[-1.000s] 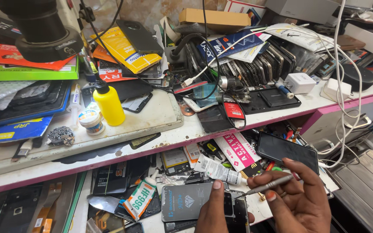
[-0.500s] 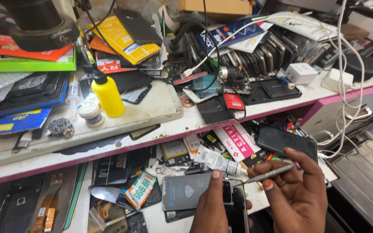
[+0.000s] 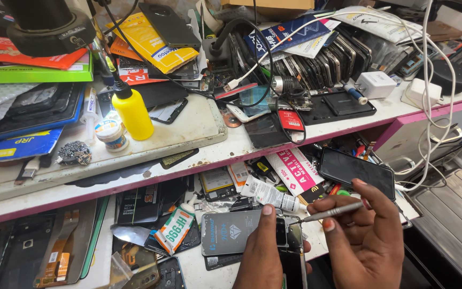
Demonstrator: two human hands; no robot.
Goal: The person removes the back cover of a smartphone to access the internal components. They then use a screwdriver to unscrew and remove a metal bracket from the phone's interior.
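Right hand [image 3: 367, 235] shifted little, pinching metal tool [image 3: 331, 212]; left hand [image 3: 266, 251] clamped on opened phone [image 3: 290, 235].

Yellow squeeze bottle [image 3: 133, 113] as landmark: green flat box [image 3: 33, 74] lay upper-left, yellow packet [image 3: 153, 43] above-right, dark phone screen [image 3: 356, 171] far lower-right.

Glue tube [image 3: 271, 194] and black phone [image 3: 357, 172] crowd the hands; bare white mat [image 3: 188, 126] above lies open
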